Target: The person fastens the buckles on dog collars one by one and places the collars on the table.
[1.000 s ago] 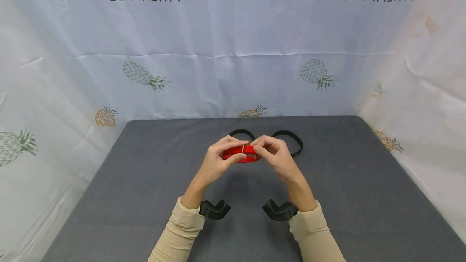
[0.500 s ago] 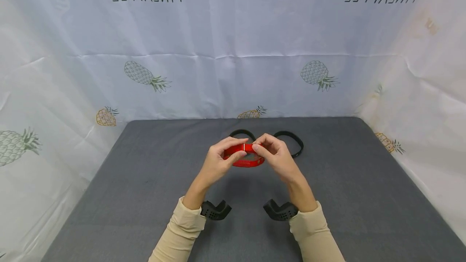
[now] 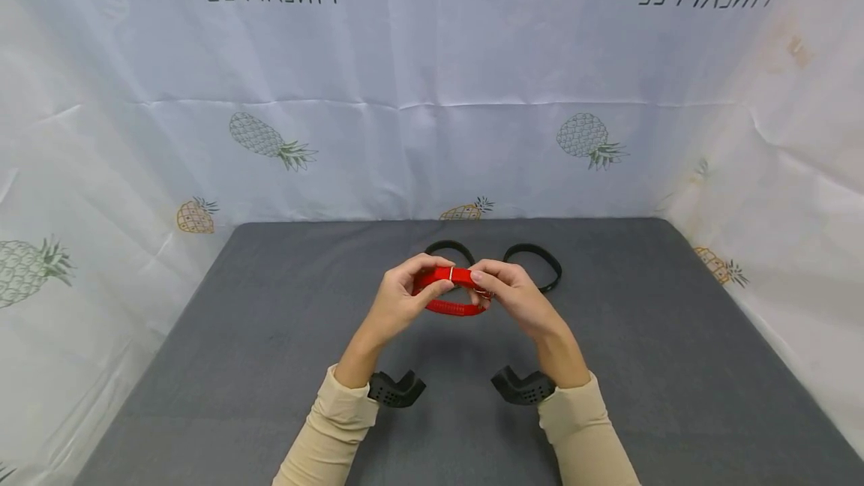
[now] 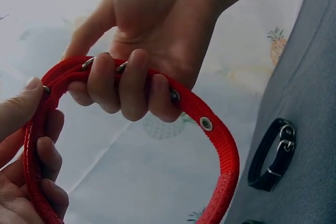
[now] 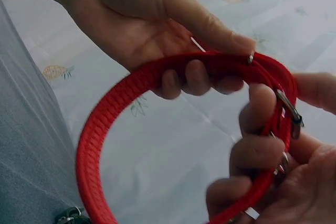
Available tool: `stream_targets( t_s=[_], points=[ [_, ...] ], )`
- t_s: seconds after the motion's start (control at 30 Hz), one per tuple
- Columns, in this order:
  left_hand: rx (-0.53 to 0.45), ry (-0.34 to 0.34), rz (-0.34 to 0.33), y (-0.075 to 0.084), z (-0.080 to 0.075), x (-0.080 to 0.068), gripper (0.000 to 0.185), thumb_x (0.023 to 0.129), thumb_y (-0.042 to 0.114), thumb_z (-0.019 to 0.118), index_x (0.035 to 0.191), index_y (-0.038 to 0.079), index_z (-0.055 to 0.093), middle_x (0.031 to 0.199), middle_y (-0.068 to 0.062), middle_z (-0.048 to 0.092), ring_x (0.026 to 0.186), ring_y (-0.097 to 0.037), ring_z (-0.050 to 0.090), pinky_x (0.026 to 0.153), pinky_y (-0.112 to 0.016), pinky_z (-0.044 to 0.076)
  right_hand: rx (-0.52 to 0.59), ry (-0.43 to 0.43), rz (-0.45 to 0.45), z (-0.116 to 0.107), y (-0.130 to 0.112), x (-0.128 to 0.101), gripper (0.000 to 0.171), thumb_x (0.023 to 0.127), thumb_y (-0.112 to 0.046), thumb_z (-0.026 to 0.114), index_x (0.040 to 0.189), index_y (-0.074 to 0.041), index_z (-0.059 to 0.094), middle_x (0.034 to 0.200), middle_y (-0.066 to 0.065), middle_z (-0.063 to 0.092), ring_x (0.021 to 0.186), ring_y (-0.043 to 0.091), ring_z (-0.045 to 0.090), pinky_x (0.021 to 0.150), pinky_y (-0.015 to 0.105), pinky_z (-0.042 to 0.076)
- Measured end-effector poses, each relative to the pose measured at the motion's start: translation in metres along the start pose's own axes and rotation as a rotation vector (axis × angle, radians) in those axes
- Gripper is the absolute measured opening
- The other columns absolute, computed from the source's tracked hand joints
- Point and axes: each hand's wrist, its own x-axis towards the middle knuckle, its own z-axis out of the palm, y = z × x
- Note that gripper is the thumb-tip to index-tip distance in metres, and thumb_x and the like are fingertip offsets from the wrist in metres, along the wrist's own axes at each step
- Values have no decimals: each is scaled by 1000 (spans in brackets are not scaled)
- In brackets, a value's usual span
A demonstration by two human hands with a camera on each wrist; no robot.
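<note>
Both hands hold a red collar (image 3: 454, 308), a looped strap with metal fittings, above the table. My left hand (image 3: 397, 297) pinches its upper band between thumb and fingers, the thumb tip beside a thin metal keeper (image 5: 251, 56). On the other side, my right hand (image 3: 518, 295) grips the strap near a metal buckle (image 5: 290, 114), its fingers curled through the loop. An eyelet (image 4: 206, 124) shows in the strap past the right fingers in the left wrist view. The lower part of the loop hangs free, with a ribbed section.
Two black looped collars lie on the grey table (image 3: 283, 336) beyond the hands: a left one (image 3: 451, 244) partly hidden behind them, and a right one (image 3: 559, 268). A pineapple-print curtain (image 3: 432, 156) encloses the back and sides.
The red loop has spread from nearly flat to wider, its lower band dropping. My right fingers have shifted on the strap, and the buckle now shows beneath them. The left hand stays nearly in place.
</note>
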Motion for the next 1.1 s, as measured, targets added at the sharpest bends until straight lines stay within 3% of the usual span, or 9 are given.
stream_targets(
  t_s=[0.17,0.23,0.33,0.43,0.53,0.7,0.8,1.0,1.1],
  points=[
    [3,-2,-12,0,0,0,25,87,3,68,111,-2,63,101,-21,63,79,-10,62,72,-24,56,-3,64,-17,6,-1,0,18,98,-19,56,83,-12,61,65,1,52,58,22,40,56,26,39],
    [5,-5,-20,0,0,0,25,87,2,68,111,-2,63,99,-21,63,77,-7,61,70,-28,56,-1,71,-15,7,-1,1,17,98,-18,56,82,-14,61,64,-1,52,57,21,40,55,27,39],
    [4,-5,-19,0,-1,0,25,87,3,68,111,-3,62,97,-22,63,77,-3,60,69,-27,56,-6,62,13,5,-1,1,20,99,-19,54,86,-7,61,66,-3,56,58,17,44,58,26,41],
    [7,16,-14,0,-2,1,26,89,5,66,113,-4,61,97,-24,62,78,-1,58,71,-20,54,0,45,72,0,0,0,27,102,-26,48,95,-3,62,73,-5,62,65,11,53,67,26,48],
    [-3,52,-20,0,-3,1,28,91,4,63,117,-6,58,101,-26,61,83,0,57,74,-15,52,34,15,121,-9,3,-2,33,104,-32,42,102,-7,63,81,-9,67,76,9,61,81,28,50],
    [-23,108,-41,0,-7,2,31,93,4,60,121,-8,55,105,-28,60,86,-1,57,76,-14,50,109,-79,119,-20,11,-3,34,106,-26,33,102,-15,65,87,-8,69,85,9,63,92,30,47],
    [-25,128,-56,-1,-10,2,31,93,9,62,119,-7,56,101,-22,61,84,-1,55,74,-14,49,139,-124,102,-23,13,-3,31,104,-19,34,103,-16,65,87,-8,68,86,9,62,90,28,48],
    [-52,126,-69,0,-18,0,34,94,18,63,115,-8,57,95,6,61,83,-3,55,72,-14,47,198,-144,54,-23,14,-7,29,102,-8,37,105,-15,65,85,-9,65,84,7,59,87,24,47],
    [-42,111,-65,0,-21,0,32,94,15,63,115,-8,57,95,7,60,83,-4,54,71,-14,47,214,-139,36,-24,13,-7,28,101,-5,38,107,-13,64,86,-9,66,84,6,59,87,23,47]
  ],
)
